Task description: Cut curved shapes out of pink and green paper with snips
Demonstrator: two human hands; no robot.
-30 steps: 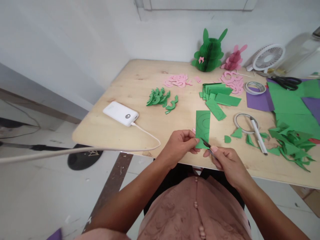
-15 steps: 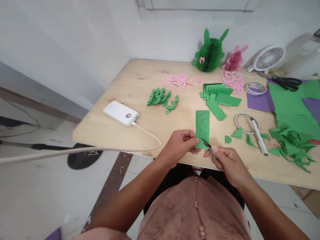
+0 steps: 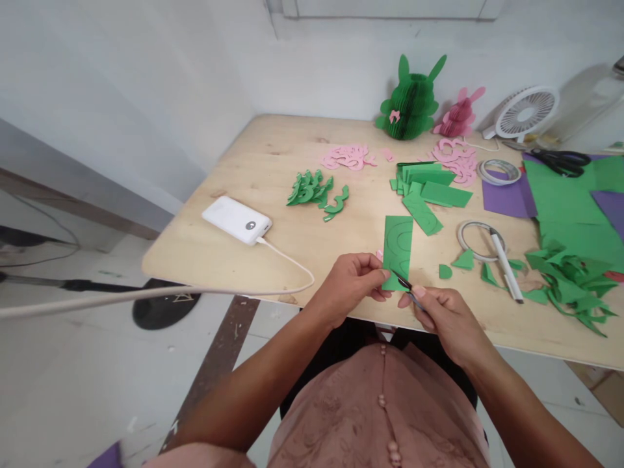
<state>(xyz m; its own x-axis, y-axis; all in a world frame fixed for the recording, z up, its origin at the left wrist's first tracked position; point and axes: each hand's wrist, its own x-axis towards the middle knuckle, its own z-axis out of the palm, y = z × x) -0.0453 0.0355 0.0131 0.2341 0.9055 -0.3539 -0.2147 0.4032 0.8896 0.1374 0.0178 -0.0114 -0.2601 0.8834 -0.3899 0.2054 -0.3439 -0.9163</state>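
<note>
My left hand point(image 3: 355, 281) pinches the lower left edge of a green paper strip point(image 3: 398, 244) that has curved lines drawn on it. In my right hand point(image 3: 446, 315) is a small pair of scissors point(image 3: 403, 281), whose blades lie across the lower part of the strip. Both hands are over the table's front edge. Beyond them lie a pile of cut green curved pieces point(image 3: 308, 188), a stack of green strips point(image 3: 429, 179) and a pile of pink cut pieces point(image 3: 347, 156).
A white power bank point(image 3: 236, 220) with a cable is on the left. To the right are a marker point(image 3: 507, 268), a tape roll point(image 3: 499, 172), green scraps point(image 3: 572, 283) and black scissors point(image 3: 560, 161). Paper figures point(image 3: 408, 107) and a fan point(image 3: 524, 114) stand at the back.
The upper end of the green strip has tilted slightly to the right. Both hands are almost where they were, with the same grips.
</note>
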